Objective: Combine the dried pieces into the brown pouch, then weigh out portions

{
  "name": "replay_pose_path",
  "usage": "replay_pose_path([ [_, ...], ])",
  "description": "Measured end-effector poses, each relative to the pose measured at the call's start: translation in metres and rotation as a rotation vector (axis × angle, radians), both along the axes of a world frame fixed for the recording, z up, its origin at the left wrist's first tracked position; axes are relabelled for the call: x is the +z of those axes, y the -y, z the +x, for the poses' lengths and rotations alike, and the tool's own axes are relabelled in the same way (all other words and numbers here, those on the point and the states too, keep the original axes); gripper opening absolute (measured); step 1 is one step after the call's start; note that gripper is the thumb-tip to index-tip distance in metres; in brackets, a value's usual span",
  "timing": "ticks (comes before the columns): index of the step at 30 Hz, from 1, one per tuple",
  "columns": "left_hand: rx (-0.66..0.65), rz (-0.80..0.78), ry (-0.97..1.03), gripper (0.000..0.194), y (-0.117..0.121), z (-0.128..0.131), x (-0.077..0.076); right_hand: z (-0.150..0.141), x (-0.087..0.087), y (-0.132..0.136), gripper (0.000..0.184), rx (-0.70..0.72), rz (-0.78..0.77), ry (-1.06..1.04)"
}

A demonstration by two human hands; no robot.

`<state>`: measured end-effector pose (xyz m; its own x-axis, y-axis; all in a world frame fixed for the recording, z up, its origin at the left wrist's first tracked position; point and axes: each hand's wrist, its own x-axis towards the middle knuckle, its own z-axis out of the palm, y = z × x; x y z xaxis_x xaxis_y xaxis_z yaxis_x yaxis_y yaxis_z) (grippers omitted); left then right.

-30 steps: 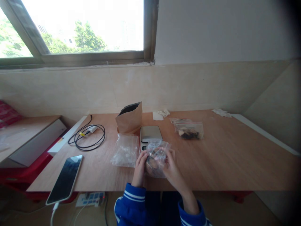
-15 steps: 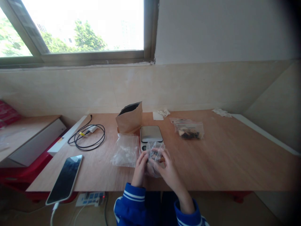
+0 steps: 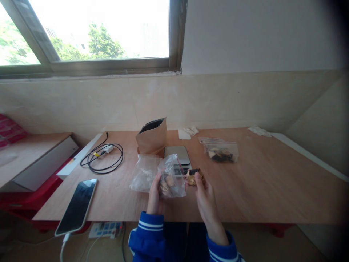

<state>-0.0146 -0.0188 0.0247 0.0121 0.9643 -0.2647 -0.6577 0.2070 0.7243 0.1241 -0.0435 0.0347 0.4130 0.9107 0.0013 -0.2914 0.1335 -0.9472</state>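
Note:
My left hand (image 3: 154,193) is closed on a clear plastic bag (image 3: 171,176) with brown pieces inside, held just above the front of the wooden table (image 3: 267,182). To the bag's right, my right hand (image 3: 204,193) pinches a small cluster of brown and dark pieces (image 3: 193,175) between its fingertips. Behind both hands lies a small silver scale (image 3: 176,156). An open brown paper bag (image 3: 151,137) stands behind the scale. A pile of empty clear bags (image 3: 143,174) lies left of my left hand.
A filled clear bag (image 3: 222,152) lies at the back right of the scale. A coiled black cable (image 3: 102,158) and a dark phone (image 3: 77,206) lie at the left. Crumpled tissues (image 3: 188,132) sit by the wall. A power strip (image 3: 105,230) lies under the table's edge.
Both hands were wrapped on the bag together. Now my right hand has come away to the right with a few pieces, and my left hand alone holds the bag, shifted left.

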Motion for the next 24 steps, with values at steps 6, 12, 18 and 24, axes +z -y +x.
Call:
replay_pose_path([
  [6,0.052,-0.008,0.209,0.035,-0.018,-0.025,0.006,0.004,0.007,0.001,0.040,0.000,0.063,-0.209],
  [12,0.201,-0.087,0.129,0.025,-0.045,-0.041,-0.017,0.003,0.005,0.000,0.035,0.011,0.040,-0.275],
  [18,0.192,-0.076,0.190,0.026,-0.039,-0.043,-0.030,-0.002,0.005,0.001,0.036,0.144,-0.045,-0.507],
  [24,0.202,-0.098,0.212,0.030,-0.037,-0.043,-0.027,-0.007,-0.001,-0.004,0.039,0.251,-0.125,-0.639],
])
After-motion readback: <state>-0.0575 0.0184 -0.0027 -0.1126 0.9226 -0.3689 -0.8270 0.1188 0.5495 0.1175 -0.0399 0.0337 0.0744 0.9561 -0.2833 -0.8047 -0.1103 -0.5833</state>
